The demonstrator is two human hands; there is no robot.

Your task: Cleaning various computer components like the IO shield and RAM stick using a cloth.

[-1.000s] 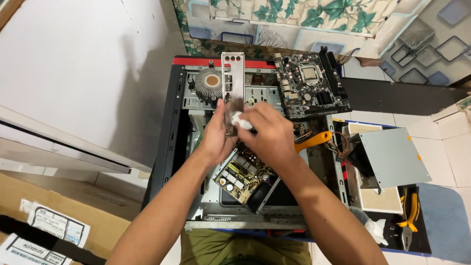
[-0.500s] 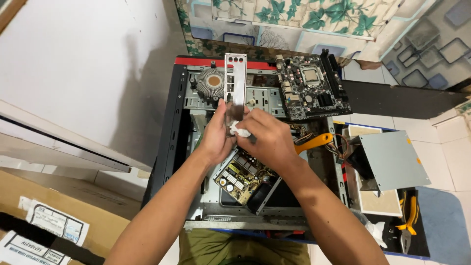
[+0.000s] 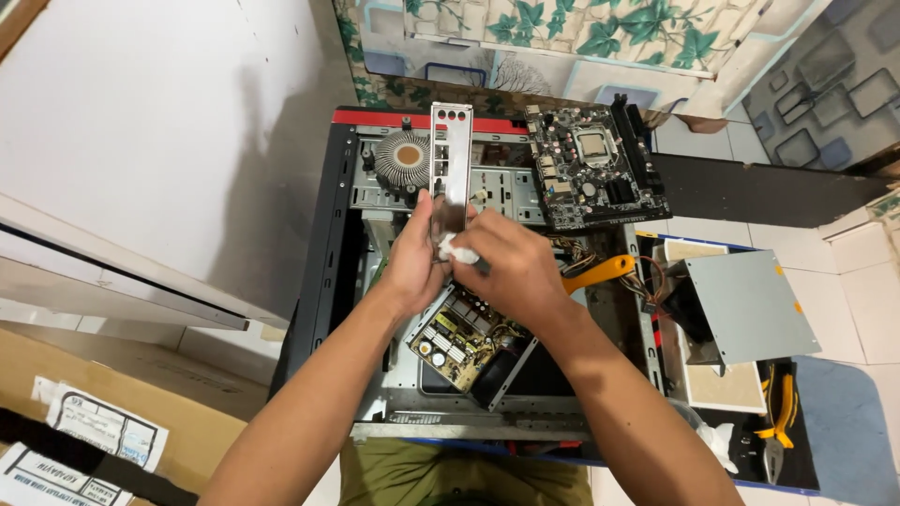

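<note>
My left hand [image 3: 417, 258] grips the lower end of a narrow silver metal back-panel plate [image 3: 450, 155] with round and square cut-outs, held upright over an open computer case [image 3: 375, 309]. My right hand [image 3: 511, 267] pinches a small white wad of cloth or tissue [image 3: 457, 248] and presses it against the lower part of the plate. Both hands hover above a bare yellow-green power circuit board [image 3: 459, 342] lying in the case.
A black motherboard [image 3: 591, 169] rests on the case's far right corner, a round finned cooler [image 3: 403, 159] at its far left. An orange tool handle [image 3: 600, 272] pokes out under my right wrist. A grey metal box cover [image 3: 750, 305], yellow-handled pliers [image 3: 780, 422] and cardboard [image 3: 112, 412] lie around.
The plate and both hands have shifted only slightly; the white wad has moved a little along the plate's lower part.
</note>
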